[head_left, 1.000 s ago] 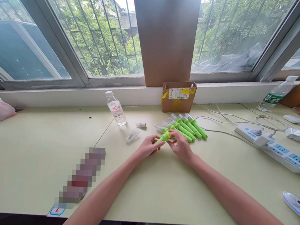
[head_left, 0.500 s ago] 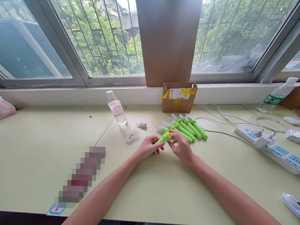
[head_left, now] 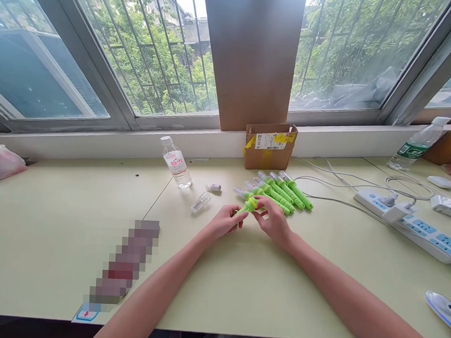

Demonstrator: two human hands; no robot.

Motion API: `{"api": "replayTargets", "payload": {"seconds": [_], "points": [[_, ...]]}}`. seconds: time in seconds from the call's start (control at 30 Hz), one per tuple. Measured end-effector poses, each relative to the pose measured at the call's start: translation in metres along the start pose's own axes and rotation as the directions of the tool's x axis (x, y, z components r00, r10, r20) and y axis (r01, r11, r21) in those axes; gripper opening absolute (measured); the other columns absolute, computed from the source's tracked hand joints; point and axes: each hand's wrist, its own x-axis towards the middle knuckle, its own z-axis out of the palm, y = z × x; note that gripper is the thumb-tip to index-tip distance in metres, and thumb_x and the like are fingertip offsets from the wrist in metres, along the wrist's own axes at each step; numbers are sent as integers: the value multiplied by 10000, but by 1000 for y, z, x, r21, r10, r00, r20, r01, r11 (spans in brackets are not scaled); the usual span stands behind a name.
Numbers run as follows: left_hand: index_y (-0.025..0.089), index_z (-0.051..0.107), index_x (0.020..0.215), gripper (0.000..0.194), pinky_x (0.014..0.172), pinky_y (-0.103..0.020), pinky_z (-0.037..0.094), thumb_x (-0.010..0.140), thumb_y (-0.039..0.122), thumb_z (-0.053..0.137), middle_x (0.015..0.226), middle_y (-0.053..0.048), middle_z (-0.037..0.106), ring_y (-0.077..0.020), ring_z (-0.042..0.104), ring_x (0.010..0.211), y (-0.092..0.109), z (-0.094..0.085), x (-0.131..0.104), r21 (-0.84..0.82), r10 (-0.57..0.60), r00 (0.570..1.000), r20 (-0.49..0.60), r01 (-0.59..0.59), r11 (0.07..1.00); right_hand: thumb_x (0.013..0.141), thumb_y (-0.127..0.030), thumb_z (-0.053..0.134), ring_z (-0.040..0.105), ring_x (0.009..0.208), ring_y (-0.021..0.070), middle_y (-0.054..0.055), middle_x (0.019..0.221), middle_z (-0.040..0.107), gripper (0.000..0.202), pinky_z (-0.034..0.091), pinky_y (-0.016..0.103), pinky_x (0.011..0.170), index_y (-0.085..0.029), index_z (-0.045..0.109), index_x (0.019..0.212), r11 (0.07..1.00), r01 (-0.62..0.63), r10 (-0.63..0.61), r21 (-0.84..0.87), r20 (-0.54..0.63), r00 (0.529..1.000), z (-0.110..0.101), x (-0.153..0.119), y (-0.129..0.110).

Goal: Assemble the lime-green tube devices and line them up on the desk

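My left hand (head_left: pixel 225 222) is closed around the handle of a green plastic stick (head_left: pixel 248 206) with a yellow ring near its upper end. The fingertips of my right hand (head_left: pixel 275 225) pinch that ringed end. Part of the handle is hidden by my left fingers. Just beyond my hands lies a row of several similar green sticks (head_left: pixel 284 192) with clear tips pointing away to the left. Left of them are a clear plastic cover (head_left: pixel 200 203) and a small whitish cylinder (head_left: pixel 213 188), both lying on the table.
A water bottle (head_left: pixel 176 163) stands back left, and a small cardboard box (head_left: pixel 270 153) sits against the sill. To the right are a white power strip (head_left: pixel 413 224) with cables, a second bottle (head_left: pixel 417 147) and a white-blue device (head_left: pixel 443 309). A blurred-out strip (head_left: pixel 126 264) lies front left.
Both hands hold the same green stick in nearly the same place. Only a slight shift of the fingers and of the whole view shows.
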Motion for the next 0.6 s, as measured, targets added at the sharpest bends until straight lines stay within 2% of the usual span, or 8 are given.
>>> {"api": "replayTargets", "payload": {"seconds": [0.13, 0.33, 0.6], "points": [[209, 461, 880, 382, 351, -170, 252, 712, 471, 682, 586, 61, 576, -43, 360, 365, -2, 1, -1, -38, -24, 1000, -14, 24, 999, 874, -265, 557, 668, 865, 196, 105, 1126, 622, 91, 592, 302, 558, -229, 477, 897, 1000, -4, 4, 8, -14, 1000, 1, 0, -1], [211, 389, 798, 354, 353, -178, 305, 728, 415, 671, 664, 14, 659, -59, 452, 373, -5, 2, 1, -118, 18, 1000, -20, -20, 993, 872, -266, 562, 665, 831, 185, 99, 1097, 632, 69, 596, 301, 558, -226, 509, 854, 1000, 12, -12, 6, -44, 999, -1, 1, -5], [176, 489, 767, 338, 388, -185, 368, 722, 461, 664, 771, -49, 703, -109, 601, 496, -1, 1, 0, -142, 14, 999, -32, -18, 990, 871, -270, 558, 647, 763, 162, 92, 1106, 624, 61, 586, 294, 539, -234, 510, 885, 1000, 7, -7, 10, -33, 999, -2, 1, -6]]}}
